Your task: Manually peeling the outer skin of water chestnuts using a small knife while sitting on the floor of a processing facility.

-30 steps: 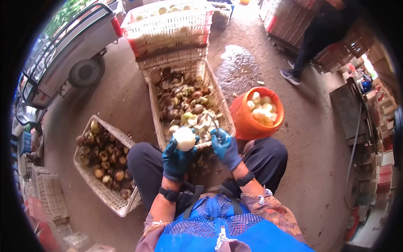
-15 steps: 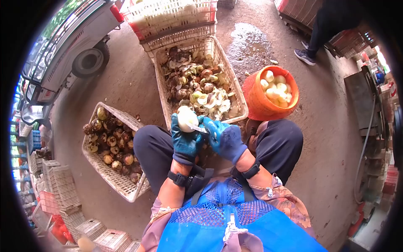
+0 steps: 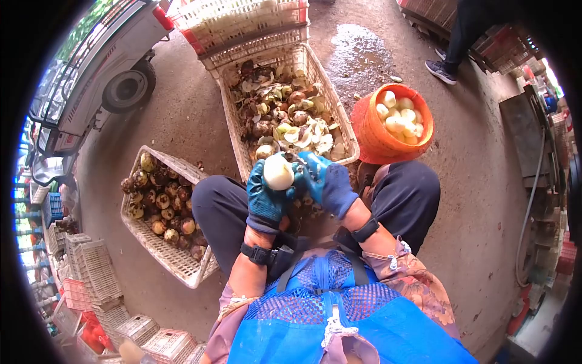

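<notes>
I am gripping a peeled white fruit (image 3: 279, 172) in the fingers of my left hand (image 3: 265, 195), holding it up over my knees at the near end of the long white crate (image 3: 339, 124) of peelings. My right hand (image 3: 327, 182) is pressing against the fruit's right side with its fingers curled shut; I cannot tell whether they are closed on a knife, since no blade is showing from here. The fruit is looking almost wholly white, so I am judging its peeling to be nearly finished. The orange bucket (image 3: 376, 141), standing on the concrete floor just right of the long crate's near right corner, is holding a good heap of peeled white pieces already. The white basket (image 3: 176, 258) on the floor by my left knee is holding many dark, unpeeled fruits, so plenty of work is remaining. Another person's leg and shoe (image 3: 441, 70) are showing at the far right.
</notes>
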`<state>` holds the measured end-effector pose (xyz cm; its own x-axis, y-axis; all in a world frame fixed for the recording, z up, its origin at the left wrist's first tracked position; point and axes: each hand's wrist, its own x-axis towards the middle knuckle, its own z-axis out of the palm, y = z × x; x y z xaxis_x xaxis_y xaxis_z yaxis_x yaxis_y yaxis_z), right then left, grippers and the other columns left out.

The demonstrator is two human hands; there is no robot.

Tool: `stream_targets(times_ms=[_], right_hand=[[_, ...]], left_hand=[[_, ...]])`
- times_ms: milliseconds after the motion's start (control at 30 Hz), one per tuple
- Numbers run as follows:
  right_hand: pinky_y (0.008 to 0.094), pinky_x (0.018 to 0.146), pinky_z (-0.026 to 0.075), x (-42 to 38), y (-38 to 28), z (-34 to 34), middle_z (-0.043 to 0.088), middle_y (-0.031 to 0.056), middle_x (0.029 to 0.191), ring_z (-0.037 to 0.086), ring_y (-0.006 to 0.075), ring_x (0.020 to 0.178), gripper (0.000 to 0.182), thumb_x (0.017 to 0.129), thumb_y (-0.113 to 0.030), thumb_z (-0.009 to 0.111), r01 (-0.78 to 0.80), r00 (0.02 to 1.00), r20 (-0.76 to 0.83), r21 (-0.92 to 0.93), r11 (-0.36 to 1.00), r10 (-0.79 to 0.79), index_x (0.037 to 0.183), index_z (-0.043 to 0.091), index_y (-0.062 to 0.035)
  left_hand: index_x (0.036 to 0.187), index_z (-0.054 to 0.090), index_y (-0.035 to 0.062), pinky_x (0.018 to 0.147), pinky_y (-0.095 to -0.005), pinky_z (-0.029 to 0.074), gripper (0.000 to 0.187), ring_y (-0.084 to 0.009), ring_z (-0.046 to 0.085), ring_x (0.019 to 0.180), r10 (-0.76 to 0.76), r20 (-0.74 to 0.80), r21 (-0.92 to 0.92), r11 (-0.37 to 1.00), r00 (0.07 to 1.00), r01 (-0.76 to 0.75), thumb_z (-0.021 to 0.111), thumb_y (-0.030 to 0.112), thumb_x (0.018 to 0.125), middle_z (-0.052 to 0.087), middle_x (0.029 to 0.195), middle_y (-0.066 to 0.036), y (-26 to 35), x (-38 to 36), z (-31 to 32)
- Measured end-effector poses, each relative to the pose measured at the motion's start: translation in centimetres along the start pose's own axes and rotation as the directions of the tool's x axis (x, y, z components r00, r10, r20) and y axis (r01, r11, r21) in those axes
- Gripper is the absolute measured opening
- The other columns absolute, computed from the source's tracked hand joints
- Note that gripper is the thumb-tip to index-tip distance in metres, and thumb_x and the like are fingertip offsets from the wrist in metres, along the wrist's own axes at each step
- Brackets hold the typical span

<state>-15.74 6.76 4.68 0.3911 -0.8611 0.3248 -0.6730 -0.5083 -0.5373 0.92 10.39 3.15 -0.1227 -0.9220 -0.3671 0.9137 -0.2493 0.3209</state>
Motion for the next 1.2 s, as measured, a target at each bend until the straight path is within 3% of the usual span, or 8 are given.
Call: stream_targets(times_ms=[200, 333, 400, 467, 533, 633, 767, 1200], right_hand=[[0.042, 0.053, 0.048, -0.7, -0.5, -0.4, 0.063, 0.0098, 0.08, 0.066, 0.0285, 0.068, 0.024, 0.087, -0.022, 0.057, 0.152, 0.985, 0.107, -0.158, 0.976, -0.136, 0.109, 0.062, -0.0156], [0.0392, 0.051, 0.046, -0.5, -0.9, 0.1, 0.061, 0.0059, 0.078, 0.065, 0.024, 0.065, 0.023, 0.088, -0.02, 0.052, 0.198, 0.975, 0.152, -0.274, 0.941, -0.161, 0.109, 0.06, -0.0167], [0.0388, 0.051, 0.046, -0.4, -0.9, 0.1, 0.06, 0.0057, 0.079, 0.065, 0.0237, 0.067, 0.022, 0.088, -0.019, 0.052, 0.224, 0.97, 0.167, -0.305, 0.926, -0.179, 0.109, 0.059, -0.0164], [0.0383, 0.052, 0.046, -0.3, -1.0, 0.1, 0.059, 0.0056, 0.079, 0.065, 0.0235, 0.068, 0.022, 0.087, -0.02, 0.053, 0.231, 0.969, 0.159, -0.316, 0.92, -0.188, 0.109, 0.059, -0.0163], [0.0378, 0.053, 0.046, -0.2, -1.1, 0.1, 0.059, 0.0056, 0.08, 0.065, 0.0235, 0.069, 0.023, 0.086, -0.021, 0.054, 0.218, 0.974, 0.126, -0.304, 0.928, -0.188, 0.109, 0.059, -0.0165], [0.0386, 0.054, 0.047, 0.0, -0.7, 0.3, 0.059, 0.0059, 0.08, 0.064, 0.0241, 0.069, 0.025, 0.085, -0.024, 0.058, 0.202, 0.977, 0.124, -0.262, 0.944, -0.175, 0.108, 0.059, -0.017], [0.0398, 0.054, 0.048, 0.0, -0.8, 0.4, 0.06, 0.006, 0.08, 0.065, 0.0251, 0.069, 0.026, 0.083, -0.027, 0.061, 0.187, 0.978, 0.13, -0.177, 0.966, -0.166, 0.107, 0.058, -0.0176], [0.0431, 0.055, 0.051, -0.2, -1.7, 1.9, 0.066, 0.0095, 0.086, 0.069, 0.0285, 0.075, 0.017, 0.086, -0.017, 0.055, -0.046, 0.964, 0.239, -0.287, 0.957, 0.118, 0.103, 0.057, -0.0158]], left_hand=[[0.108, 0.059, 0.0127, 0.059, -0.0335, 0.053, 0.035, -0.022, 0.063, 0.083, 0.051, -0.177, -0.015, 0.998, 0.983, -0.055, 0.045, 0.043, 0.1, 0.065, 0.094, -0.005, 0.0, -0.1, 1.8], [0.097, 0.057, 0.0148, 0.053, -0.0293, 0.043, 0.029, -0.017, 0.057, 0.071, 0.013, -0.007, 0.005, 1.0, 1.0, -0.013, 0.046, 0.042, 0.099, 0.059, 0.082, 0.002, 0.2, -0.3, 0.9], [0.1, 0.059, 0.0145, 0.049, -0.0279, 0.046, 0.036, -0.0178, 0.061, 0.071, 0.327, 0.131, 0.69, 0.648, 0.936, -0.323, 0.048, 0.049, 0.096, 0.063, 0.083, -0.002, -0.2, 0.8, -0.8], [0.1, 0.06, 0.0144, 0.047, -0.0271, 0.047, 0.04, -0.0184, 0.063, 0.072, 0.377, 0.141, 0.781, 0.526, 0.915, -0.337, 0.049, 0.053, 0.094, 0.064, 0.083, -0.004, -0.6, 1.2, -2.2], [0.098, 0.06, 0.0142, 0.047, -0.0273, 0.047, 0.041, -0.0191, 0.063, 0.072, 0.209, -0.015, 0.459, 0.87, 0.978, -0.179, 0.049, 0.054, 0.094, 0.064, 0.082, -0.004, -0.3, 0.3, -1.0], [0.097, 0.062, 0.0133, 0.052, -0.0297, 0.051, 0.041, -0.021, 0.064, 0.076, -0.078, 0.065, -0.04, 0.996, 0.995, 0.08, 0.052, 0.053, 0.093, 0.066, 0.084, -0.005, 0.4, 0.3, -1.4], [0.11, 0.058, 0.013, 0.069, -0.0305, 0.055, 0.034, -0.0224, 0.062, 0.091, 0.179, -0.084, 0.162, 0.973, 0.98, -0.163, 0.054, 0.042, 0.094, 0.064, 0.094, -0.006, -0.2, -0.7, 0.7], [0.098, 0.061, 0.0137, 0.062, -0.0355, 0.053, 0.036, -0.0225, 0.062, 0.077, 0.087, -0.267, -0.03, 0.995, 0.96, -0.098, 0.059, 0.049, 0.091, 0.064, 0.083, -0.004, 0.2, 2.1, -1.8]])
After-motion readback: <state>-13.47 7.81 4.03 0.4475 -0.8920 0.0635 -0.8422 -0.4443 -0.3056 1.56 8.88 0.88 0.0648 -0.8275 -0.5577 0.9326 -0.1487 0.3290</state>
